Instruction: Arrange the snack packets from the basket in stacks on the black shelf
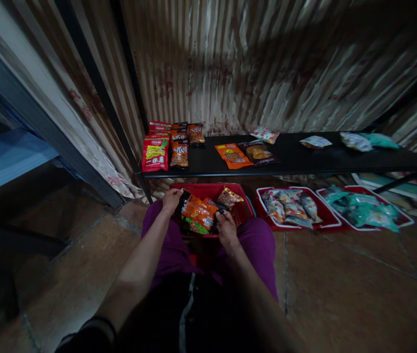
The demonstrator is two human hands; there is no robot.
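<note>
An orange and black snack bag (200,211) is stretched between my two hands, above a red basket (243,208) in front of my knees. My left hand (172,201) pinches the bag's upper left corner. At the bag's right end, my right hand (226,226) grips the black edge. Beneath and behind it in the basket lie other packets, among them a yellow and red packet (230,197) and a green packet (195,225), partly hidden by the bag.
A low black shelf (289,156) holds red snack bags (156,154), small orange and black bags (180,154), an orange packet (233,156) and a dark packet (257,152). Right of my knees stand two red baskets, one with white-red packets (292,206), one with teal packets (362,208).
</note>
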